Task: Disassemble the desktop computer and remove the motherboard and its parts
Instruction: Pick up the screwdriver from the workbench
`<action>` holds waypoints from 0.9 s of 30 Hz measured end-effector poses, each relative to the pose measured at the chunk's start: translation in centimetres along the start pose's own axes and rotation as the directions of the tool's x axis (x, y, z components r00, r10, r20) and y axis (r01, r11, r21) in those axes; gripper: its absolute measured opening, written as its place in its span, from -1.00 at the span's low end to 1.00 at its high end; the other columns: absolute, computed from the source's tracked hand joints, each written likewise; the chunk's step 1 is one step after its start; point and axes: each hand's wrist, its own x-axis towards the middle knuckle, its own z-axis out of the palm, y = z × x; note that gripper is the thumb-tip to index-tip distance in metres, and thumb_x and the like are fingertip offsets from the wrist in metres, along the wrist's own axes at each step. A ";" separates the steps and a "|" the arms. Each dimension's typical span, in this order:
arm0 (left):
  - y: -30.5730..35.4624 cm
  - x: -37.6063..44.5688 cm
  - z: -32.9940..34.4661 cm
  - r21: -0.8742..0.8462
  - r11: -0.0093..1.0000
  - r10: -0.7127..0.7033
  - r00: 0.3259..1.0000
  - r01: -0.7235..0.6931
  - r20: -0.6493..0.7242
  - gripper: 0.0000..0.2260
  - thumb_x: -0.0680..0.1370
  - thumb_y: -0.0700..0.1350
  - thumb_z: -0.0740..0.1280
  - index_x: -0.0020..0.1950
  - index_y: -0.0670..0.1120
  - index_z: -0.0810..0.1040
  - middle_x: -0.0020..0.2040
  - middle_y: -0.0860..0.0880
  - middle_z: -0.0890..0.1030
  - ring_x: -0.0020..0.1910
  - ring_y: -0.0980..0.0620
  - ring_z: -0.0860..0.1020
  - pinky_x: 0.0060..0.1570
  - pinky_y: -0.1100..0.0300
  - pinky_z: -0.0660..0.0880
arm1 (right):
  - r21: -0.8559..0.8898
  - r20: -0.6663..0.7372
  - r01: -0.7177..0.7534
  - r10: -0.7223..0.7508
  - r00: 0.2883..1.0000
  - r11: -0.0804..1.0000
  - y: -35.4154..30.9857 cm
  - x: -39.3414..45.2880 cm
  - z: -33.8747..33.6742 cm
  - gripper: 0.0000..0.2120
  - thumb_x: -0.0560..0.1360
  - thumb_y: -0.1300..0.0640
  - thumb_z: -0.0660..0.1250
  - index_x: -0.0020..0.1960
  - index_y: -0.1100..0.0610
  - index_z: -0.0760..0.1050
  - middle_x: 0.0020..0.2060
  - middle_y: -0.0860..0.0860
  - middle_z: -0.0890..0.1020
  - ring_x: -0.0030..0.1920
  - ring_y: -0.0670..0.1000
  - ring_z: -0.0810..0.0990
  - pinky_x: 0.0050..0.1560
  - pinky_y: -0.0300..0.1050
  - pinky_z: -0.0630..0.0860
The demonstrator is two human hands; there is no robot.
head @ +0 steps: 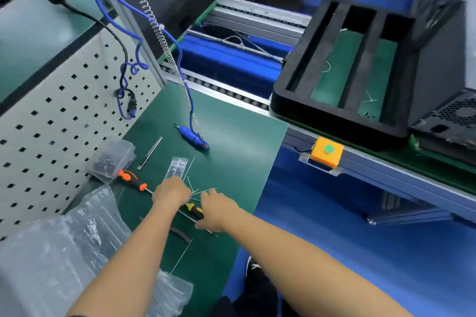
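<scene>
Nearby, clear box (111, 159) of dark screws, lid shut, beside orange screwdriver (132, 179)

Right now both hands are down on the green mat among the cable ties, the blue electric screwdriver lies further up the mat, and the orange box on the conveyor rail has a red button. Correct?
Not quite: the button on the orange box is green, not red, as the head view shows. The rest holds: the left hand and right hand are on the green mat among the cable ties, and the blue electric screwdriver lies further up it.
</scene>
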 end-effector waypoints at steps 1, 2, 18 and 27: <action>-0.3 0.2 -0.1 -0.003 1.000 -0.006 1.000 0.006 0.026 -0.81 0.51 -0.18 0.21 0.07 -0.20 0.50 -0.02 -0.18 0.61 -0.03 -0.17 0.62 -0.09 0.09 0.52 | -0.019 0.029 -0.014 0.014 0.999 1.000 -0.4 0.1 0.4 -0.39 0.46 -0.07 0.42 0.33 0.23 0.29 0.24 0.17 0.39 0.23 0.23 0.45 0.08 0.09 0.46; -0.6 0.4 -0.2 -0.023 1.000 -0.008 1.000 0.009 0.030 -0.82 0.51 -0.18 0.21 0.06 -0.19 0.48 -0.01 -0.18 0.61 -0.02 -0.18 0.62 -0.07 0.08 0.53 | -0.036 0.026 -0.026 0.027 0.999 0.999 -0.6 0.4 0.8 -0.39 0.46 -0.08 0.42 0.33 0.23 0.29 0.23 0.17 0.40 0.22 0.23 0.46 0.07 0.08 0.46; -5.1 1.4 0.4 0.136 0.989 -0.066 0.995 0.056 0.075 -0.77 0.53 -0.24 0.19 0.17 -0.18 0.47 -0.05 -0.10 0.51 -0.11 -0.11 0.49 -0.16 0.10 0.42 | -0.138 0.082 -0.115 0.127 0.989 0.984 -1.3 1.3 1.9 -0.76 0.47 0.20 0.29 0.14 0.18 0.46 0.01 0.09 0.59 -0.08 0.13 0.57 -0.25 -0.08 0.39; -5.4 0.8 1.2 -0.066 0.991 -0.096 0.969 0.114 0.229 -0.91 0.51 -0.30 0.23 -0.20 -0.23 0.43 -0.33 -0.14 0.50 -0.48 -0.03 0.54 -0.56 0.25 0.46 | -0.157 0.114 -0.063 0.081 0.990 0.986 -2.5 2.0 3.2 -0.64 0.57 0.04 0.26 0.26 0.21 0.32 0.13 0.12 0.56 0.06 0.19 0.57 -0.18 -0.04 0.38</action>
